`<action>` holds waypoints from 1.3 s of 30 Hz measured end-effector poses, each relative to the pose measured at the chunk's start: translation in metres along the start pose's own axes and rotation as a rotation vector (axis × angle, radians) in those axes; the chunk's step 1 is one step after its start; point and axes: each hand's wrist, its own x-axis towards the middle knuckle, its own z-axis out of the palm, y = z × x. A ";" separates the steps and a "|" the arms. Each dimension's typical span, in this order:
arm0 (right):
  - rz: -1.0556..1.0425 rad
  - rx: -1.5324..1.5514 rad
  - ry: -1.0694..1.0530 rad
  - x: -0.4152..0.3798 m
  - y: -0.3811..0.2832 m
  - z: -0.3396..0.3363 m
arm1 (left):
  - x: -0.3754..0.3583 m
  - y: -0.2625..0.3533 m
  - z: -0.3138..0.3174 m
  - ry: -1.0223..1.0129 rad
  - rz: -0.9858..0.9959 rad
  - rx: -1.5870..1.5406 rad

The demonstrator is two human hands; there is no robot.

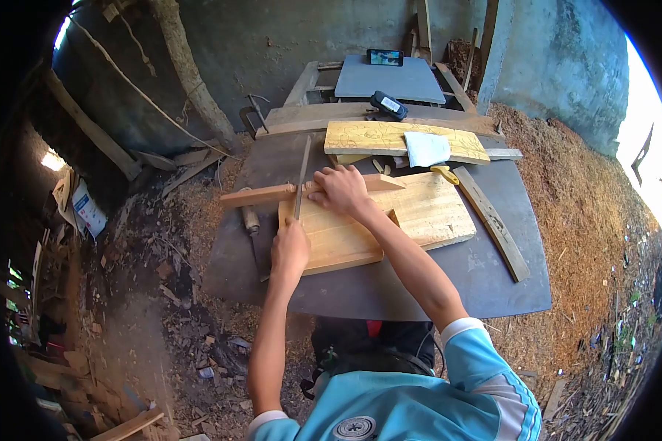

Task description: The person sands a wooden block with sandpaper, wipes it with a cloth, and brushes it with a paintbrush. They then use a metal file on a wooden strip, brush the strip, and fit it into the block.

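My left hand [291, 246] is closed around the near end of a long narrow metal file [302, 173], which points away from me. The file lies across a slim reddish wooden piece [257, 196], at a notched spot. My right hand [342, 191] presses on this same piece just right of the file, fingers curled over it. Underneath is a thick pale wooden board [338, 239] with a cutout on its near side. Beside the board's left edge rests a tool with a worn wooden handle [251, 219] and a thin dark blade.
A yellow board [375, 140] with drawn lines holds a white cloth [426, 149]. Near it lie a yellow-handled tool [445, 174], a wooden strip [493, 224] and a black case [388, 104]. A phone [385, 57] stands at the back; a clamp [254, 114] sits at the left edge.
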 end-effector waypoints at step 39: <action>0.050 0.031 -0.010 -0.001 -0.009 0.000 | 0.028 0.000 0.001 0.054 -0.009 -0.032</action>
